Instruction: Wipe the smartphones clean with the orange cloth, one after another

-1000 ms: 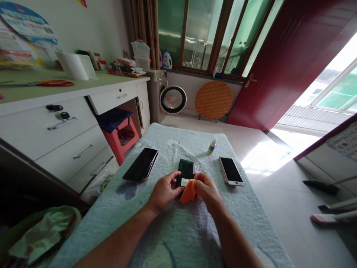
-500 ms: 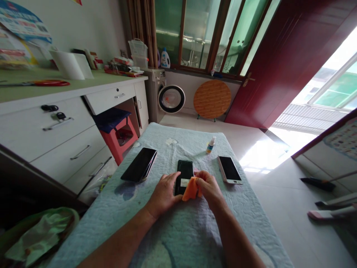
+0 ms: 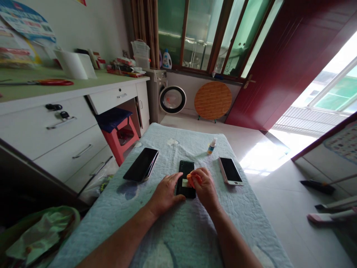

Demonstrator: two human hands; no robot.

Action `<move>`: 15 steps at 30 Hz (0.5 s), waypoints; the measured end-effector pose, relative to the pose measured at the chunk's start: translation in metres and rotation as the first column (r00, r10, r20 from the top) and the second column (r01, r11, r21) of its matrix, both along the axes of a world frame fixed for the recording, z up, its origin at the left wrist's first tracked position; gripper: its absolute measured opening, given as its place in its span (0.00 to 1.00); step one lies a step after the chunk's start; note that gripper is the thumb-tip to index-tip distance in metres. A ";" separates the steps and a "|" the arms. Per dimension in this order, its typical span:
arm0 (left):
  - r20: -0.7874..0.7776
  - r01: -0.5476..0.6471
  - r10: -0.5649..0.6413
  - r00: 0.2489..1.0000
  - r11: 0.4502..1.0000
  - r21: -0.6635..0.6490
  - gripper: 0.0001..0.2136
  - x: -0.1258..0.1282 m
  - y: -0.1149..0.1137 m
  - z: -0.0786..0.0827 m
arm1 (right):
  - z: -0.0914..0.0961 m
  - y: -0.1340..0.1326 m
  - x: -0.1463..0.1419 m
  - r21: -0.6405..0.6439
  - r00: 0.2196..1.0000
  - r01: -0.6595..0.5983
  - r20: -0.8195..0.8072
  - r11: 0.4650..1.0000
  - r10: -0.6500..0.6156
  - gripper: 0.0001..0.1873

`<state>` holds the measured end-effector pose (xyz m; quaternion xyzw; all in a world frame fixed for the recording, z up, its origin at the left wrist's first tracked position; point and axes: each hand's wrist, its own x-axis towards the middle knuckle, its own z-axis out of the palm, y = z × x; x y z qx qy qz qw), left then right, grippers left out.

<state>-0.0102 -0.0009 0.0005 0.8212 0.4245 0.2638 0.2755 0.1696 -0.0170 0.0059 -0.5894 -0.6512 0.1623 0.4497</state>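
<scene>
A black phone lies on the cloth-covered table, a pale label on its upward face and a camera at its top left. My left hand holds it at the left side, fingers along the edge and thumb near the bottom corner. Bunched in the closed fingers of my right hand is an orange cloth, pressed on the phone beside the label. Left of my hands lies a larger dark-screened phone, seemingly stacked on another. A white-framed phone lies at the right, and a small spray bottle stands behind it.
A pale blue quilted cover lies over the table. To the left are a white drawer desk and a red stool. A washing machine with its door open stands beyond, near a dark red door.
The orange cloth, hanging loose over the phone's lower right before, is now bunched up and higher on the phone. My left thumb has come slightly away from the cloth.
</scene>
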 end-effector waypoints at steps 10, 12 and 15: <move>-0.021 -0.036 0.035 0.999 0.998 -0.060 0.31 0.001 0.000 0.004 | 0.000 -0.007 -0.003 -0.155 0.932 -0.053 0.346 0.986 0.105 0.08; -0.018 -0.032 0.031 0.999 0.997 -0.067 0.31 0.001 0.000 0.004 | 0.002 -0.009 -0.002 -0.163 0.916 -0.064 0.382 0.985 0.122 0.10; -0.016 -0.039 0.038 0.999 0.997 -0.064 0.31 0.000 0.000 0.004 | 0.002 -0.009 -0.001 -0.175 0.911 -0.078 0.388 0.981 0.142 0.08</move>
